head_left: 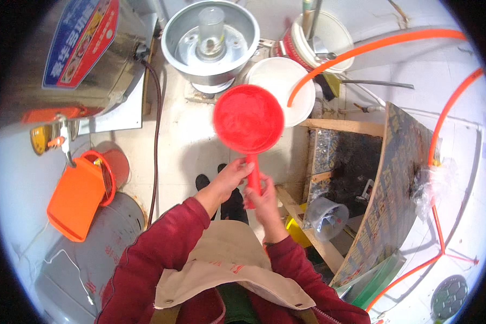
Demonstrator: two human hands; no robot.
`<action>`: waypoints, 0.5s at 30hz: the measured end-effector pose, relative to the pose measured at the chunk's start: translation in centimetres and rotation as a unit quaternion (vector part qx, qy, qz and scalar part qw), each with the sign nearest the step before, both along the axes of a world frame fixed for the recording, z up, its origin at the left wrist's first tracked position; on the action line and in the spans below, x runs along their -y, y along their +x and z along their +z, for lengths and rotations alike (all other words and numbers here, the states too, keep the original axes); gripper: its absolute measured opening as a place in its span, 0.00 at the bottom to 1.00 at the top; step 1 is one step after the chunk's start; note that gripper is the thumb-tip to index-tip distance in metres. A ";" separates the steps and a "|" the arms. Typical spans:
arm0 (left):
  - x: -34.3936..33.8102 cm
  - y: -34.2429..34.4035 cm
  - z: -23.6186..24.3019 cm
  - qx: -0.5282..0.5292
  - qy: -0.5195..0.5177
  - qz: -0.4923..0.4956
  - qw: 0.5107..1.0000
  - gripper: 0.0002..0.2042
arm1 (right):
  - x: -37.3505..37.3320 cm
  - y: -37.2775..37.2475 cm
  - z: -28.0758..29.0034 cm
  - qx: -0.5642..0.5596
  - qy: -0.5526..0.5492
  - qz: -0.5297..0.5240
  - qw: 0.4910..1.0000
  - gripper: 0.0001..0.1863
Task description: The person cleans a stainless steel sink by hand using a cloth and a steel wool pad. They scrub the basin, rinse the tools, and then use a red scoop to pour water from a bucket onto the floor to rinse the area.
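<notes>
A red plastic water dipper (248,119) is held out in front of me over the floor, its round bowl pointing away. Whether any water lies in the bowl I cannot tell. My left hand (233,179) closes on the handle just below the bowl. Lower on the same handle, my right hand (264,198) is wrapped round it. Beyond the bowl stands a wide metal basin (170,40) with a clear glass jar (211,27) in its middle. A round white bucket or lid (302,102) sits partly behind the dipper, with an orange hose (362,51) ending over it.
Left stands a steel tank (100,59) with a tap (65,140). Below it are an orange tray (76,200), a red bucket (120,162) and a grey drum (116,221). A wooden box frame (386,194) stands close on the right, with a clear plastic jug (327,218).
</notes>
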State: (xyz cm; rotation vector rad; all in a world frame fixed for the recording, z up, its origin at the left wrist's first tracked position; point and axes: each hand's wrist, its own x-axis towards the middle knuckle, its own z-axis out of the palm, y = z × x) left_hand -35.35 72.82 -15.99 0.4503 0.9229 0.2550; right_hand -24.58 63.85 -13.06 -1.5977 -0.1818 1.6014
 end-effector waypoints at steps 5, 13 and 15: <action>1.3 -1.6 1.8 -0.039 -0.021 0.072 0.996 0.16 | 1.3 -4.9 0.9 -0.002 0.042 0.036 0.998 0.25; 3.6 -7.7 1.6 -0.050 -0.016 0.135 0.989 0.11 | 3.3 -9.9 -0.5 0.048 0.060 0.149 0.986 0.28; 4.1 -8.9 1.1 -0.058 -0.004 0.139 0.989 0.10 | 3.8 -10.7 -1.2 0.050 0.070 0.163 0.983 0.29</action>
